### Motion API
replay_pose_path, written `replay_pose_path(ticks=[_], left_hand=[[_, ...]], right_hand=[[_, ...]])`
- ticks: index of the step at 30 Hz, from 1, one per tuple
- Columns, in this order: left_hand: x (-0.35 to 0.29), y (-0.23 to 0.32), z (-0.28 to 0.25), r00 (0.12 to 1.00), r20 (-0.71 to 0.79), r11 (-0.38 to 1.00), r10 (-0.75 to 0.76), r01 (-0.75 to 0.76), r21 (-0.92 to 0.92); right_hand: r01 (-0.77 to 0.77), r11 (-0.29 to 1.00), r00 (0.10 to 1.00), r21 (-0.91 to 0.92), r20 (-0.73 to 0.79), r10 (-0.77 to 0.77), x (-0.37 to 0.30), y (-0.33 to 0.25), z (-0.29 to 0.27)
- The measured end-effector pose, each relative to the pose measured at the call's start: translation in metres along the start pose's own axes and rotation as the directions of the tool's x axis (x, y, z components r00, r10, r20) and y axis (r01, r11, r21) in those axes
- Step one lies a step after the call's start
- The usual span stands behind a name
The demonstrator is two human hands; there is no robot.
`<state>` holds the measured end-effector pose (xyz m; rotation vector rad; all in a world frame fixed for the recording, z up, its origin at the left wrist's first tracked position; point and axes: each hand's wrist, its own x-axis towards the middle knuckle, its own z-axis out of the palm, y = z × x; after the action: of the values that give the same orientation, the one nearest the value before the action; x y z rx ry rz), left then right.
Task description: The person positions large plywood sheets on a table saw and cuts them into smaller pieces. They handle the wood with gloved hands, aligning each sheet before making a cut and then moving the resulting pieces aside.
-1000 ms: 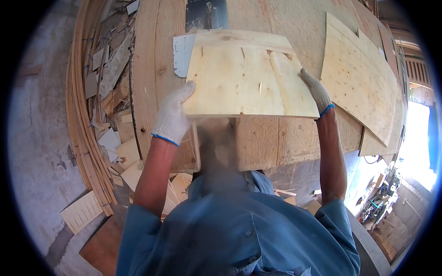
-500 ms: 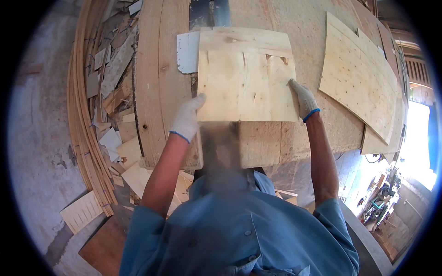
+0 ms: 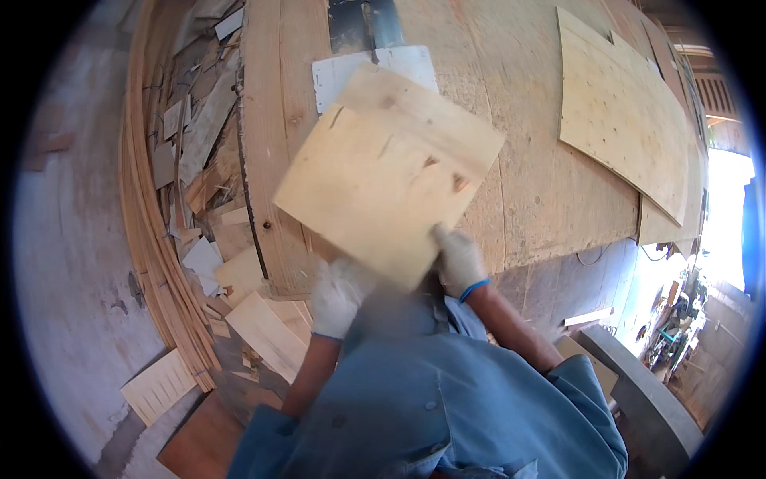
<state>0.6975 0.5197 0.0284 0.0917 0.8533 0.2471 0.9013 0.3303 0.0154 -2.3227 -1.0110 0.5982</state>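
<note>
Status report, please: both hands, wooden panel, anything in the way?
Right hand grips plywood panel at right edge; left hand near lower-left edge, contact unclear. Panel askew over workbench. White sheet partly behind it, no blockage visible.

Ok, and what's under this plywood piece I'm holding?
Part of a white panel on the wooden workbench shows past the plywood piece; whatever lies directly beneath is covered, so I can't tell.
</note>
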Motion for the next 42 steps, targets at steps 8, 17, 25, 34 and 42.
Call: replay_pose_path(ticks=[8, 17, 25, 34, 42], left_hand=[[0.01, 0.074, -0.091, 0.853, 0.045, 0.567, 0.52, -0.384, 0.728], [0.034, 0.173, -0.008, 0.915, -0.03, 0.719, 0.403, -0.296, 0.629], [0.071, 0.23, -0.021, 0.901, 0.024, 0.606, 0.433, -0.311, 0.732], [0.08, 0.244, -0.01, 0.915, -0.004, 0.627, 0.404, -0.274, 0.729], [0.078, 0.245, 0.005, 0.922, 0.007, 0.623, 0.386, -0.266, 0.736]], right_hand=[[-0.035, 0.999, 0.988, -0.031, -0.15, 0.03, 0.009, -0.112, -0.041], [-0.25, 0.938, 0.928, 0.238, -0.216, 0.302, 0.065, -0.061, 0.022], [-0.223, 0.94, 0.91, 0.26, -0.292, 0.296, 0.087, -0.086, 0.032], [-0.244, 0.921, 0.889, 0.303, -0.309, 0.337, 0.097, -0.082, 0.05], [-0.268, 0.932, 0.897, 0.242, -0.29, 0.333, 0.106, -0.073, 0.053]])
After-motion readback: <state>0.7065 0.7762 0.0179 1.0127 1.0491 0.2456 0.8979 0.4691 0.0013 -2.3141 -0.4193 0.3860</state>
